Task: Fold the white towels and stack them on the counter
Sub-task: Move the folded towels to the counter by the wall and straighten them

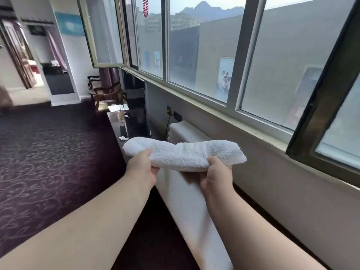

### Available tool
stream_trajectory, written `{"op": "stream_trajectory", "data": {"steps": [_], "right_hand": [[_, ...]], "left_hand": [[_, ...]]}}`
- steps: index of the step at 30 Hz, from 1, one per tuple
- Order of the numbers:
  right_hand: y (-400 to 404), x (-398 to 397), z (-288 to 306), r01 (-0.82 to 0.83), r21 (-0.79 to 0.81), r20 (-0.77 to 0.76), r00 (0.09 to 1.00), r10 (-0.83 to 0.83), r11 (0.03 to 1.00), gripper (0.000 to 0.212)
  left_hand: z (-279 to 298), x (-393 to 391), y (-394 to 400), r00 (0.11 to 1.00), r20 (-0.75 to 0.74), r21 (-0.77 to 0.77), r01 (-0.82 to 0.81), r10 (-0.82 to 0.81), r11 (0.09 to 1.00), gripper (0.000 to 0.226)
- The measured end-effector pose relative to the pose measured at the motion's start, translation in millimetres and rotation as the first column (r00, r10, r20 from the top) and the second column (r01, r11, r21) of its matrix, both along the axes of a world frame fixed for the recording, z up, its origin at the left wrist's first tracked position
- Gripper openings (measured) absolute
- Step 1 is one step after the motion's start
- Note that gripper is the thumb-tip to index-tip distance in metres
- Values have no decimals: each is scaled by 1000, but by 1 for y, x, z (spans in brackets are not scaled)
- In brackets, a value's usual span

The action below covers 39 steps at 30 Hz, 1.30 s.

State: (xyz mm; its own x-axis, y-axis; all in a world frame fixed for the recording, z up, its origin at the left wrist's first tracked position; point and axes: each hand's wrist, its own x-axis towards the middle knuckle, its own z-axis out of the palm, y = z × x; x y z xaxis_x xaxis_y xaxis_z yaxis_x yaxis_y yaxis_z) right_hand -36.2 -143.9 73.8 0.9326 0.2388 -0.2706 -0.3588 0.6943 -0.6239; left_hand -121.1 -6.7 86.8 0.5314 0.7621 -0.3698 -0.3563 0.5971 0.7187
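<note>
On the far left of the dark counter stands a clear plastic cup. Nearer, the left hand and the right hand each pinch the near edge of a folded white terry towel, held level above the counter. Just beyond it, far right, lies a stack of folded white towels below the window sill.

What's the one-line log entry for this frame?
phase: carrying | left hand: gripping folded towel | right hand: gripping same | towel: airborne | stack: on counter beyond
</note>
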Motion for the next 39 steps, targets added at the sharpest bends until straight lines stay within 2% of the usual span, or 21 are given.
{"op": "stream_trajectory", "data": {"steps": [3,9,12,16,20,25,32,35,39], "right_hand": [[45,31,12,-61,-24,21,998,62,998,50],[145,76,16,-147,-90,24,989,149,985,29],[200,99,5,-137,-115,10,990,139,984,38],[267,132,-2,-49,-73,-16,999,48,996,44],[319,162,3,127,-10,-29,991,-127,992,37],[356,197,8,241,-2,-57,969,-241,971,22],[375,269,-10,374,36,-78,926,-370,927,28],[372,308,-18,422,59,-120,903,-413,905,38],[367,342,-30,479,28,-154,869,-470,877,28]], "left_hand": [[13,22,39,998,16,2,-56,56,998,20],[18,54,134,994,39,20,-107,106,994,35],[12,75,186,994,33,25,-103,102,994,25],[3,121,262,998,52,53,19,-22,998,10],[2,183,334,988,70,65,135,-140,989,37],[-3,253,387,951,72,54,297,-300,953,43],[-14,339,407,892,75,55,442,-445,895,32],[-24,383,414,877,65,37,474,-475,880,41],[-39,430,415,832,51,28,552,-553,833,43]]}}
